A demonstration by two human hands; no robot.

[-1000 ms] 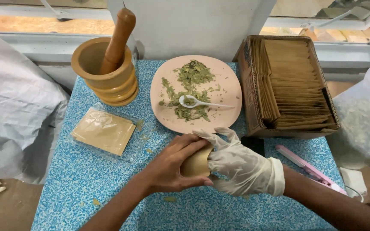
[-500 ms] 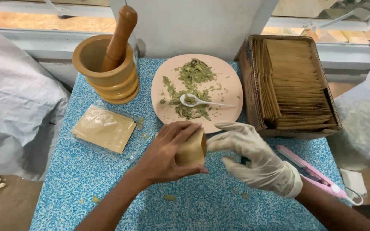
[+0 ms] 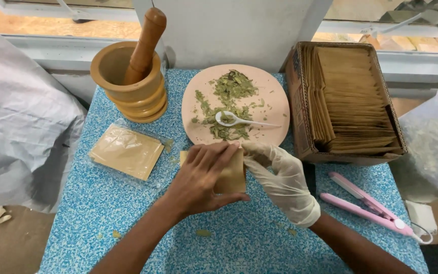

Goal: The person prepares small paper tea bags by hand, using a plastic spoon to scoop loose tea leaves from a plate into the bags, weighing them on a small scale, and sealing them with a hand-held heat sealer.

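Left hand [image 3: 198, 180] and gloved right hand [image 3: 280, 177] grip a brown pouch [image 3: 231, 175].

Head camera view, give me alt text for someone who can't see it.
A bare left hand and a gloved right hand hold a small brown paper pouch over a blue speckled table, before a pink plate of dried green leaves with a white spoon.

A blue speckled bench [image 3: 102, 213] has open surface along its near edge, in front of both forearms. Ahead, a pink plate [image 3: 275, 101] of dried leaves blocks the middle. A wooden mortar [image 3: 128, 86] with an upright pestle [image 3: 145, 43] stands at the far left; a flat plastic packet [image 3: 125, 151] lies near it. A cardboard box [image 3: 300, 111] of paper sachets walls the right, with a pink sealing tool [image 3: 368, 205] lying before it.
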